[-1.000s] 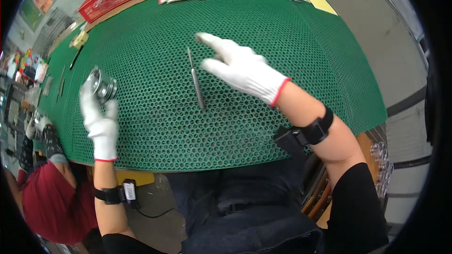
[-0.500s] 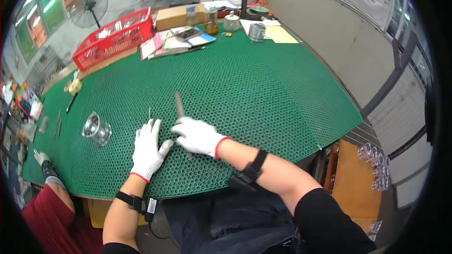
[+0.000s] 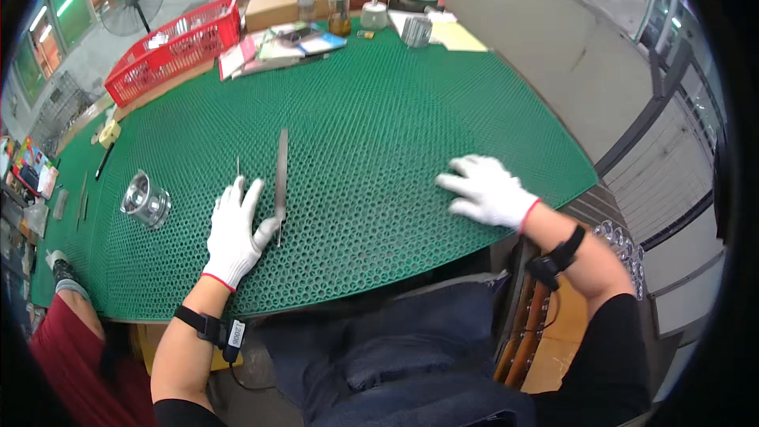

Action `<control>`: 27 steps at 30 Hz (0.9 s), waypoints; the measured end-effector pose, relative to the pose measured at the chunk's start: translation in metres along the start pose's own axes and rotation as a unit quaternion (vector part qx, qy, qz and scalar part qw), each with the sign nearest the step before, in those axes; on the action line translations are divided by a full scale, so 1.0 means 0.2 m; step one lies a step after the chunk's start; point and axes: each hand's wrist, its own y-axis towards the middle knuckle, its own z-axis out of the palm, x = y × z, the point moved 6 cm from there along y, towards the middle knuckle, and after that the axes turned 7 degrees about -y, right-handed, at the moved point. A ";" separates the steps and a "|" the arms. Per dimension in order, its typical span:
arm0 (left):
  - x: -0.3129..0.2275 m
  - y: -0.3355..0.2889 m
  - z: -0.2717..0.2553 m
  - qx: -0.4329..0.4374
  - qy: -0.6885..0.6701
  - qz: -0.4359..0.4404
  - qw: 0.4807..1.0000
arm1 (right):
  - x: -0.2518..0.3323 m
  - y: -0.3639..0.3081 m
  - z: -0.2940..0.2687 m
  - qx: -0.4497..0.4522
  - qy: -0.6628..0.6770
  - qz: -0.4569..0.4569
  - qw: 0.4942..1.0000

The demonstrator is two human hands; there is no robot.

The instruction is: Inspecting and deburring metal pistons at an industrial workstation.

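My left hand (image 3: 236,228), in a white knit glove with a red cuff, lies on the green honeycomb mat (image 3: 371,190) with its fingers stretched out. Just beyond its fingertips a thin metal rod (image 3: 238,164) points away from me. A flat grey metal bar like a file (image 3: 282,166), with a narrow tang, lies beside that hand, and the left thumb reaches its near end. Far to the right, my gloved right hand (image 3: 489,192) is over the mat, fingers apart and holding nothing. Left of my left hand, a shiny cup-shaped metal part (image 3: 147,202) lies tilted.
A red plastic crate (image 3: 174,51) stands at the far left. Papers (image 3: 277,49), a cardboard box (image 3: 269,12), jars (image 3: 340,22) and a ribbed metal cylinder (image 3: 417,32) line the back. A co-worker's gloved hand (image 3: 58,259) is at the left edge. Shiny parts (image 3: 624,253) sit beyond my right forearm.
My right hand has left the file-like bar and moved right across the mat. The bar now lies straighter, beside my left thumb. The whole view has shifted slightly.
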 end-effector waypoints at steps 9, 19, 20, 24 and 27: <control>-0.12 0.03 0.02 0.119 0.011 0.081 0.990 | -0.09 -0.10 0.15 0.084 0.047 0.085 0.992; -0.15 0.14 0.03 0.231 0.006 0.069 0.970 | -0.17 -0.07 0.21 0.194 0.161 0.032 0.967; -0.14 0.15 0.05 0.230 -0.002 0.065 0.971 | -0.17 -0.04 0.21 0.201 0.171 0.041 0.964; -0.12 0.12 0.04 0.230 -0.010 0.053 0.972 | -0.15 0.03 0.18 0.190 0.198 0.054 0.960; -0.13 0.15 0.01 0.238 -0.027 0.038 0.970 | -0.14 0.04 0.12 0.170 0.205 0.073 0.961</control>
